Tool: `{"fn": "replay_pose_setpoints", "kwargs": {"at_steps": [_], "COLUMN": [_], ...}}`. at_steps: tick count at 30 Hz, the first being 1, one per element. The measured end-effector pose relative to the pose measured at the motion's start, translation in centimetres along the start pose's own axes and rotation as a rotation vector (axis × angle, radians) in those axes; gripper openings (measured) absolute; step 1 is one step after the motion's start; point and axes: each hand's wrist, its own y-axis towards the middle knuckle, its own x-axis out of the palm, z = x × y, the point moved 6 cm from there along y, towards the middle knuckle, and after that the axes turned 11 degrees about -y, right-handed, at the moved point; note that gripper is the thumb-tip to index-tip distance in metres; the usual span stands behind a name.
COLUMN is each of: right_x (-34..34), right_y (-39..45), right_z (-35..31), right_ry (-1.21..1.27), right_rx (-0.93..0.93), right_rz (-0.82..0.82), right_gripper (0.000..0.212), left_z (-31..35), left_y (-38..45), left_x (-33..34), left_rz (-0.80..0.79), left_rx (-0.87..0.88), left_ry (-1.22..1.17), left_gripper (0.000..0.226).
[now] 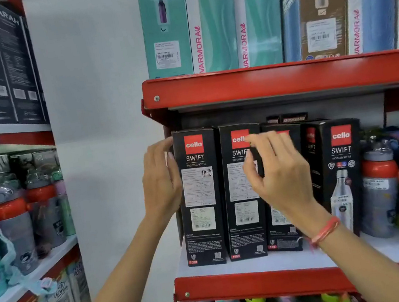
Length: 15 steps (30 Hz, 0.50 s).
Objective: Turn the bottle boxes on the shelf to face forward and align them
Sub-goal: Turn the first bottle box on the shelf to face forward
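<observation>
Several tall black Cello Swift bottle boxes stand in a row on the red-edged shelf [251, 268]. The leftmost box [200, 197] and the second box [242, 196] show their label sides. A third box [284, 215] sits further back, mostly hidden by my right hand. The fourth box [340, 170] is angled and shows its bottle picture. My left hand [162, 180] presses flat against the leftmost box's outer side. My right hand [279, 172] hovers with curled fingers over the second box's right edge; whether it grips is unclear.
Loose bottles [382, 187] with red and blue parts crowd the shelf to the right of the boxes. Varmora boxes [263, 15] fill the shelf above. A separate rack [19, 205] with bottles and dark boxes stands at the left, past a white wall.
</observation>
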Motion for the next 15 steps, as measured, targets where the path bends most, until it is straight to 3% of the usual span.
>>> {"fn": "replay_pose_setpoints", "kwargs": {"at_steps": [3, 6, 11, 15], "right_x": [2.8, 6.2, 9.5, 10.6], "right_y": [-2.6, -7.1, -12.0, -12.4], "right_z": [-1.1, -2.8, -6.9, -9.7], "right_ry": [0.117, 0.179, 0.129, 0.068], "right_rx": [0.123, 0.246, 0.399, 0.492], "right_rz": [-0.22, -0.482, -0.718, -0.789], "right_gripper": [0.019, 0.029, 0.066, 0.093], "left_z": [-4.4, -8.4, -11.3, -11.0], "left_y": [-2.0, -5.6, -9.3, -10.0], "left_x": [0.1, 1.9, 5.5, 6.4], "left_rz": [0.049, -0.076, -0.313, -0.413], "left_rx": [-0.371, -0.745, -1.074, -1.171], "left_ry": [-0.132, -0.25, -0.512, -0.671], "left_gripper": [0.025, 0.021, 0.037, 0.043]}}
